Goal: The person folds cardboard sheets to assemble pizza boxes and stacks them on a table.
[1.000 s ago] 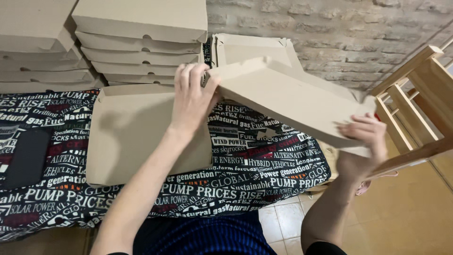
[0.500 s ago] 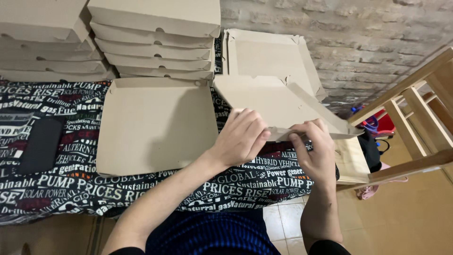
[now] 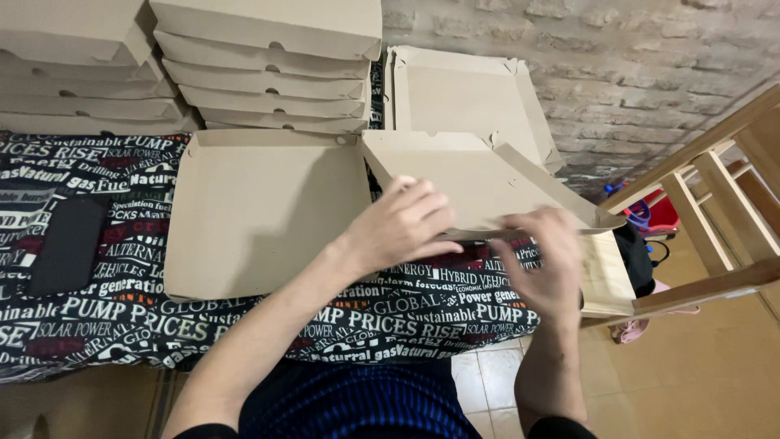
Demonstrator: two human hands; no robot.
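A tan cardboard pizza box (image 3: 455, 175) lies partly folded on the table, its near edge lifted off the cloth. My left hand (image 3: 402, 223) rests flat on that near part, fingers together and pointing right. My right hand (image 3: 544, 260) is at the box's front right edge, blurred, fingers curled against the cardboard flap. Whether it grips the flap is unclear. A second open box tray (image 3: 260, 211) lies flat just to the left, beside my left forearm.
Stacks of folded cardboard boxes (image 3: 268, 73) stand along the back, with another stack (image 3: 77, 73) at far left. An unfolded box (image 3: 467, 89) leans on the brick wall. A black flat object (image 3: 69, 244) lies on the printed tablecloth (image 3: 97, 317). A wooden chair (image 3: 707, 211) stands at right.
The box was held up tilted in the air a second ago. It has come down onto the table, and both hands have moved to its near edge.
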